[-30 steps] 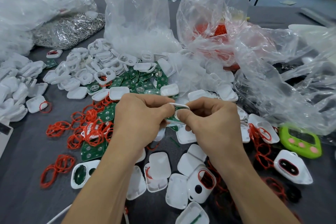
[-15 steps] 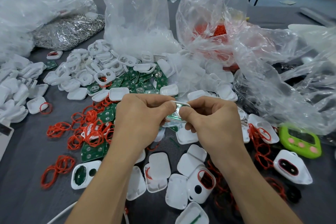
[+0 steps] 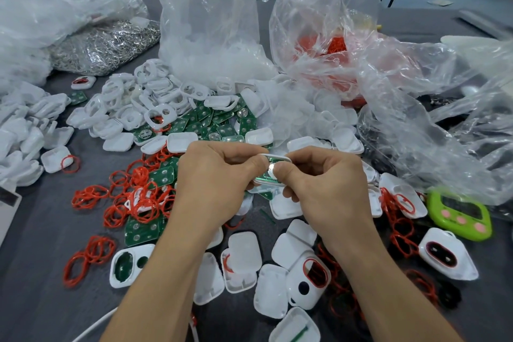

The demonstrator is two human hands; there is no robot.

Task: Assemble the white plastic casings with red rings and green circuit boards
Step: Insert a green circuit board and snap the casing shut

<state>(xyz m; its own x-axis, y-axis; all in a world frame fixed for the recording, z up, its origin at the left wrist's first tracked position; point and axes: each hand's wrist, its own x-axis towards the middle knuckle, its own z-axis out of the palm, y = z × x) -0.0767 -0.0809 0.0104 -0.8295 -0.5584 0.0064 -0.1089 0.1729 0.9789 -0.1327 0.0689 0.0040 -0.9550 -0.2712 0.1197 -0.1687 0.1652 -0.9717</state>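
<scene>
Left hand (image 3: 219, 175) and right hand (image 3: 319, 183) are pinching one white casing (image 3: 273, 160), green circuit board (image 3: 268, 175) seated inside, above scattered red rings (image 3: 138, 197).

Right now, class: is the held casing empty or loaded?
Loaded: a green circuit board shows inside the white casing.

Two hands are in view, the left hand (image 3: 216, 183) and the right hand (image 3: 327, 189), and between them they pinch one held casing (image 3: 277, 159) with one green board (image 3: 266, 175) in it.

One lime-green timer (image 3: 459, 215) lies at the right edge of the desk (image 3: 36, 230).

Three ringed casings show: two near the front edge (image 3: 311, 278) (image 3: 448, 257) and one far left (image 3: 83, 82).

One open casing (image 3: 130, 265) at the front left carries a board.

Loose white casings (image 3: 155, 97), red rings (image 3: 138, 197) and green circuit boards (image 3: 216, 119) lie in heaps too many to count.

At least five plastic bags (image 3: 213, 22) line the far edge.
</scene>
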